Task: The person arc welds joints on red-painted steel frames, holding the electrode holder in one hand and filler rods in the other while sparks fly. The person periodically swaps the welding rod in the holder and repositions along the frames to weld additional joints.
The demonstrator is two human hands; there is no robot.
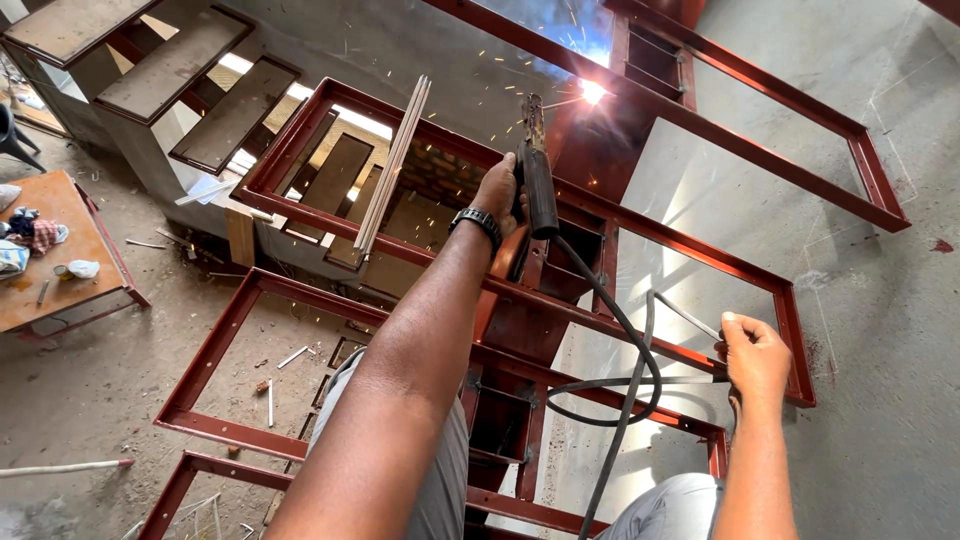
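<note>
At five o'clock the right hand (755, 355) closes its grip on a stiff thin rod (690, 316) beside the limp, heavy cable (615, 375). Higher, at twelve, the left hand (500, 190) clenches the welding holder (538, 180) by its insulated handle; sparks (592, 92) burst on the rigid red steel frame (700, 250) beyond.

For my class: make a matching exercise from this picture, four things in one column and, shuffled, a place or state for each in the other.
1. black welding electrode holder
2. bundle of pale thin welding rods
3. black wristwatch
4. orange-brown wooden table

a. on the left wrist
b. leaning across the red steel frame
c. gripped in the left hand
d. on the dusty floor at far left

Pairs: 1-c, 2-b, 3-a, 4-d
</note>
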